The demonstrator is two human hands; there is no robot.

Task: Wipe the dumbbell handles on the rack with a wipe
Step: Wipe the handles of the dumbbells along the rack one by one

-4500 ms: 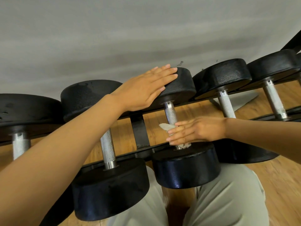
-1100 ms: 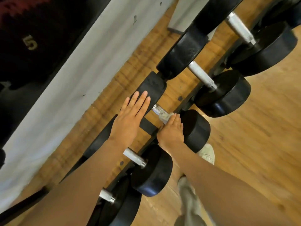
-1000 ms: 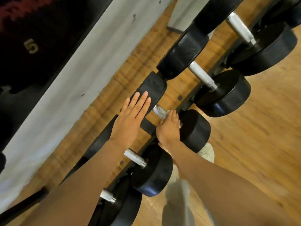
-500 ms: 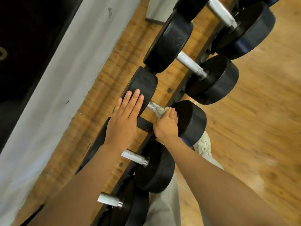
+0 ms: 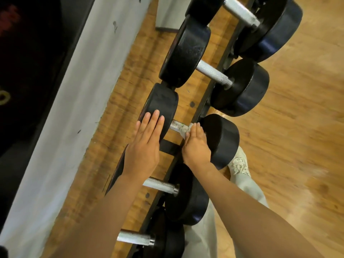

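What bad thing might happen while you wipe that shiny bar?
The right hand holds the wipe on the handle close to the black weight, so fingers might get pinched if the dumbbell rolls. The shoe is right below, so a slipping dumbbell might land on it.

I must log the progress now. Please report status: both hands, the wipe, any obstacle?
Left hand flat on the dumbbell head. Right hand holds the wipe on the handle. Nothing blocks the handle.
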